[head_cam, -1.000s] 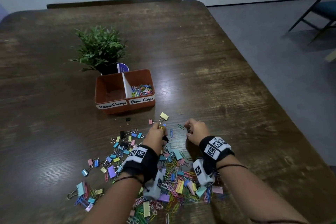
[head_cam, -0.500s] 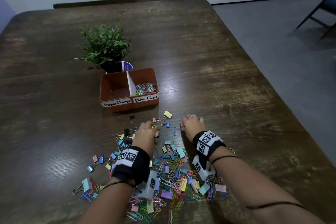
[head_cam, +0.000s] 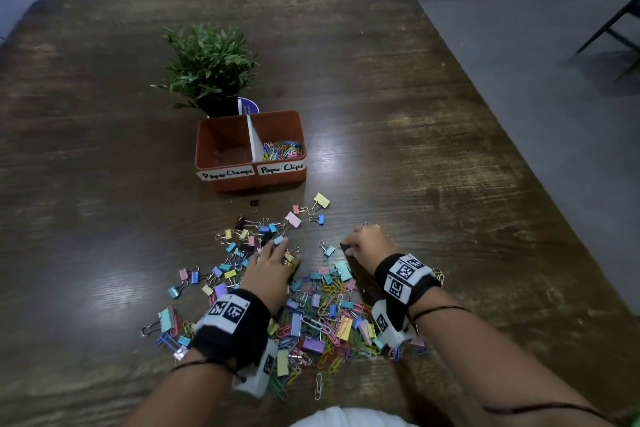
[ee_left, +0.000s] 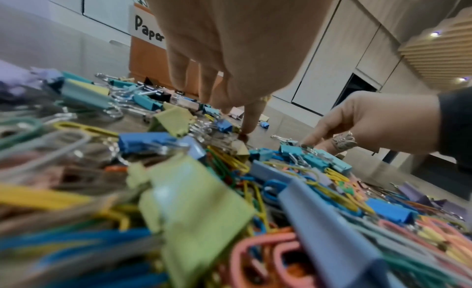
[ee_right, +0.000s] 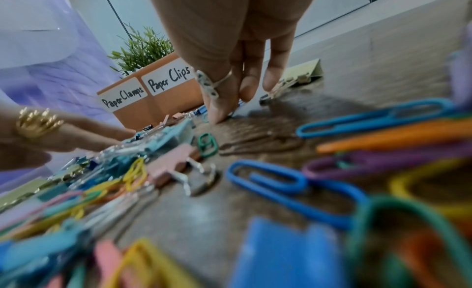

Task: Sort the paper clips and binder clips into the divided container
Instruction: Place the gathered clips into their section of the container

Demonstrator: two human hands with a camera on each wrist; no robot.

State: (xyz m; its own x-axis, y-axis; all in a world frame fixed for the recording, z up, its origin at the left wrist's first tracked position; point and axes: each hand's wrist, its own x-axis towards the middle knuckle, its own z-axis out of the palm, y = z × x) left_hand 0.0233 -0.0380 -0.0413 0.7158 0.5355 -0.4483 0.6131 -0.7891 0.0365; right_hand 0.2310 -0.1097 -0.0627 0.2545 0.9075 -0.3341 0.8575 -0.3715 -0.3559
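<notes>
Head view: we are seeing the left hand lying flat, fingers straight, on the clip pile on the desk. The right hand is curling its fingers down at the pile's far edge — we cannot tell whether anything is pinched. The divided container is sitting just beyond, paper clips lying in its right compartment — plant behind.
</notes>
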